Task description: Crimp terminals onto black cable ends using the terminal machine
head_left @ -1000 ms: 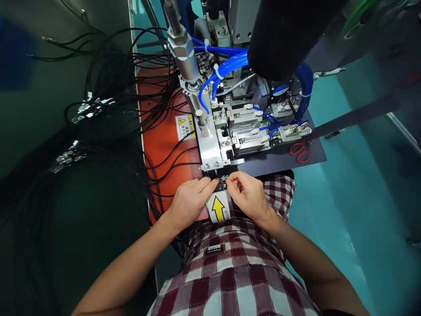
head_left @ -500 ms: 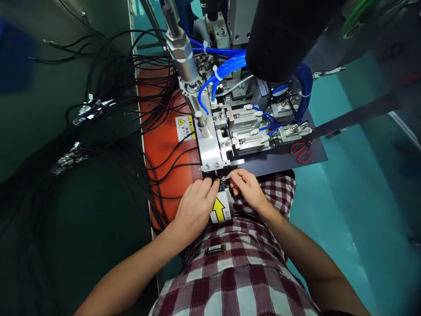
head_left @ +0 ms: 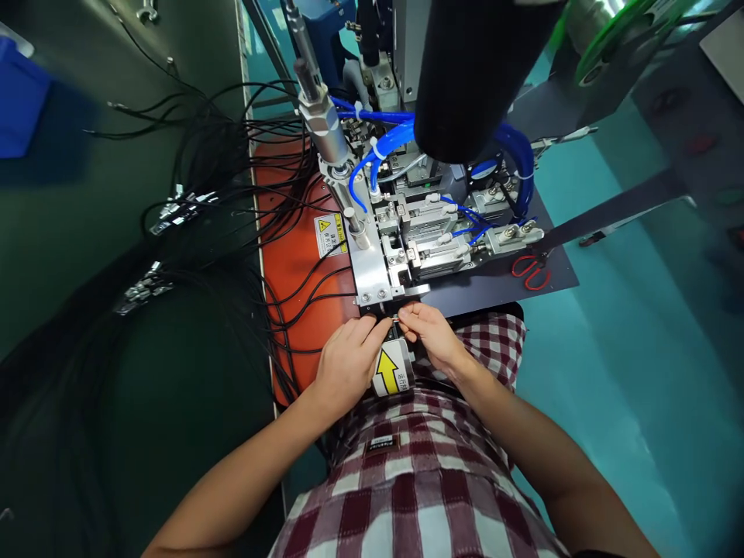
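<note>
In front of the machine, my left hand is closed, its thumb and forefinger pinched at the head of a small fixture. A black cable runs in under this hand; the pinched part is mostly hidden. My right hand meets it from the other side, fingertips pinched on thin wires at the cable's end. Just below the fingertips sits a guard plate with a yellow arrow. Above both hands is the machine's silver metal block.
Many black cables cross the orange base from the left, bundled with shiny metal ends. Red-handled scissors lie on the grey plate at right. A black cylinder overhangs the machine. A blue bin stands far left.
My right hand has moved slightly left, closer to my left fingertips, and less of the coloured wires shows. The camera view has shifted a little.
</note>
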{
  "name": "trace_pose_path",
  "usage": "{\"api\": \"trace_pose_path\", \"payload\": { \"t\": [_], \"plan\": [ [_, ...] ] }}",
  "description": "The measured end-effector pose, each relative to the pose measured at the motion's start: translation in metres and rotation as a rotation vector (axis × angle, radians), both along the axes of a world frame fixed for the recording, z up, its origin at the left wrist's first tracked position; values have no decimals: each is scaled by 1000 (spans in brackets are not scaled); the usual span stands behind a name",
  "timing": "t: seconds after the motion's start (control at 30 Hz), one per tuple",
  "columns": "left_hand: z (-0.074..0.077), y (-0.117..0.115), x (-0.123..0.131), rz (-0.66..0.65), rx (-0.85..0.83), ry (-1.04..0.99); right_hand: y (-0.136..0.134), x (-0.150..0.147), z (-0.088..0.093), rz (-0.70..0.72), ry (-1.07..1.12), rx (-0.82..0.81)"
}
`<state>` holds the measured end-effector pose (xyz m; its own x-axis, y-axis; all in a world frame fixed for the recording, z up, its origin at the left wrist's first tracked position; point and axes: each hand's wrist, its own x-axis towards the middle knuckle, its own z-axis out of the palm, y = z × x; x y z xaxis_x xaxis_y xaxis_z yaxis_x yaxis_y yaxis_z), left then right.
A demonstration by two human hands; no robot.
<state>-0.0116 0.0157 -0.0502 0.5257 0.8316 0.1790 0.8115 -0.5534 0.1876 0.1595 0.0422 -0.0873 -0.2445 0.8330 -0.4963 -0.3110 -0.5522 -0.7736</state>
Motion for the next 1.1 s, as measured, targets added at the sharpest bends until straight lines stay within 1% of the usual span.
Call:
{"api": "trace_pose_path", "payload": {
  "t": [0.1, 0.17, 0.23, 0.3, 0.4, 0.53, 0.6, 0.63, 0.67, 0.73, 0.77, 0.83, 0.9, 0.97, 1.0, 1.03, 1.07, 1.1],
  "plan": [
    [1, 1, 2, 24, -52, -37, 0, 0, -1, 0, 9, 9],
    [2, -1, -2, 45, -81, -95, 0, 1, -1, 5, 10, 25],
    [2, -8, -9, 78, -103, -165, 0, 1, 0, 13, 9, 35],
    [1, -18, -18, 134, -100, -187, 0, 2, 0, 19, 8, 37],
    [-3, -37, -28, 208, -42, -109, -1, 2, 0, 14, 6, 40],
    [-11, -54, -29, 255, 17, -29, 0, 1, 0, 0, -10, 55],
    [-14, -54, -27, 271, 12, -17, 0, 2, 0, -6, -29, 68],
    [-15, -50, -26, 276, 1, -12, 0, 3, -1, -16, -43, 70],
    [-15, -44, -26, 286, -15, -10, 0, 4, -2, -36, -59, 69],
    [-13, -22, -27, 295, -55, -30, -3, 7, -6, -121, -94, 59],
    [-10, -8, -29, 301, -72, -61, -5, 9, -9, -171, -107, 55],
    [-3, 20, -37, 222, -102, -167, -12, 15, -14, -247, -117, 51],
    [10, 37, -48, 136, -156, -250, -19, 23, -16, -272, -109, 49],
    [26, 37, -63, 53, -236, -276, -26, 32, -14, -286, -101, 34],
    [34, 32, -70, 1, -282, -233, -29, 37, -12, -294, -100, 27],
    [42, 25, -78, -53, -329, -126, -31, 41, -10, -296, -101, 23],
    [48, 17, -85, -73, -315, 14, -32, 44, -6, -293, -102, 23],
    [53, 10, -92, -85, -263, 153, -33, 46, -2, -284, -103, 27]
  ]
}}
